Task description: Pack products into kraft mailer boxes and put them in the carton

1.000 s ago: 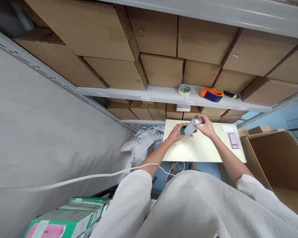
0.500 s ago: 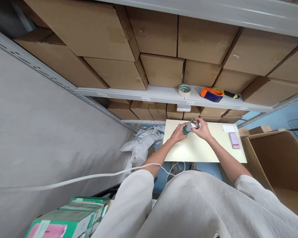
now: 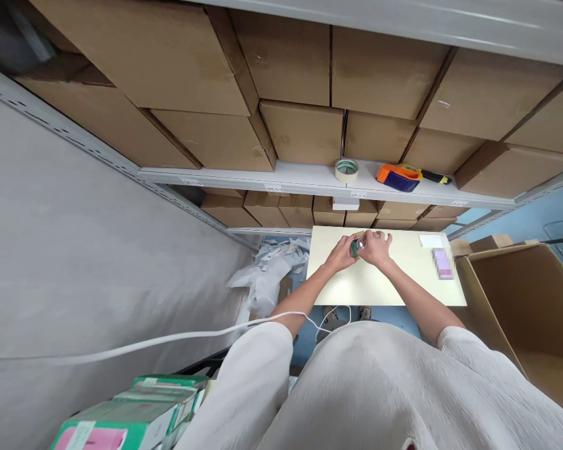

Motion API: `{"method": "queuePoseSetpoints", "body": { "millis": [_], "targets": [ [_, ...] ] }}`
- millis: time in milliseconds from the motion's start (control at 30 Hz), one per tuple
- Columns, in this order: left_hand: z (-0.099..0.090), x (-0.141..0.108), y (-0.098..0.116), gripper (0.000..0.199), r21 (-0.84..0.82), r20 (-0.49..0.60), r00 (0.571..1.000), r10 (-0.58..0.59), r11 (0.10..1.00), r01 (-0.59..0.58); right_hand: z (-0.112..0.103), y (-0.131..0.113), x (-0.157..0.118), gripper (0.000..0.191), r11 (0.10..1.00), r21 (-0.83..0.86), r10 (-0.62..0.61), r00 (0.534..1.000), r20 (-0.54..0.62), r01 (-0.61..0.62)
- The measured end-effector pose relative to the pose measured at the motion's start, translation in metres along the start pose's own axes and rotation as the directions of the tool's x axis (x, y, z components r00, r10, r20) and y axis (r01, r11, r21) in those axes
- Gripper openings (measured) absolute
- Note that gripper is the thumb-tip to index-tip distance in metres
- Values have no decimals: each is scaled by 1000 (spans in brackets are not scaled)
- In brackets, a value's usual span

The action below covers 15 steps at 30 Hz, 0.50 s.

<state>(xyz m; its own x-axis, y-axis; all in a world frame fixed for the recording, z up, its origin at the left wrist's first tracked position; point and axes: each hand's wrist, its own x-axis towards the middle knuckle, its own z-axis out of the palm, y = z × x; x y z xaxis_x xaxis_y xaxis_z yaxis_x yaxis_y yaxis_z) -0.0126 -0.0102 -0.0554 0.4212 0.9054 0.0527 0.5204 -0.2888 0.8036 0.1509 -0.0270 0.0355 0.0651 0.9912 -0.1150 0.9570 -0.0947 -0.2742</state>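
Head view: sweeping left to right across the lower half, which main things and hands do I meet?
Stacked green boxes → white plastic bags → left hand → small green box → right hand → pixelated purple item → open cardboard carton.

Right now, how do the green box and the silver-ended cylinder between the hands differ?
Colour: the green box shows a green side, while the cylinder shows a shiny silver end.
Hold: the left hand grips the green box, while the right hand is at the cylinder.
Shared: both are close together above the pale table, partly hidden by the hands.
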Motion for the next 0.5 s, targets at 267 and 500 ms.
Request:
{"method": "queuePoseSetpoints", "body": {
  "millis": [267,500],
  "targets": [
    [7,-8,-12,89,-95,-59,995,-86,992,80,10,-6,0,31,993,-77,-81,994,72,86],
    [15,-11,-24,89,-105,-91,981,-174,981,164,19,-5,0,41,988,-54,-136,986,101,141]
  ]
}}
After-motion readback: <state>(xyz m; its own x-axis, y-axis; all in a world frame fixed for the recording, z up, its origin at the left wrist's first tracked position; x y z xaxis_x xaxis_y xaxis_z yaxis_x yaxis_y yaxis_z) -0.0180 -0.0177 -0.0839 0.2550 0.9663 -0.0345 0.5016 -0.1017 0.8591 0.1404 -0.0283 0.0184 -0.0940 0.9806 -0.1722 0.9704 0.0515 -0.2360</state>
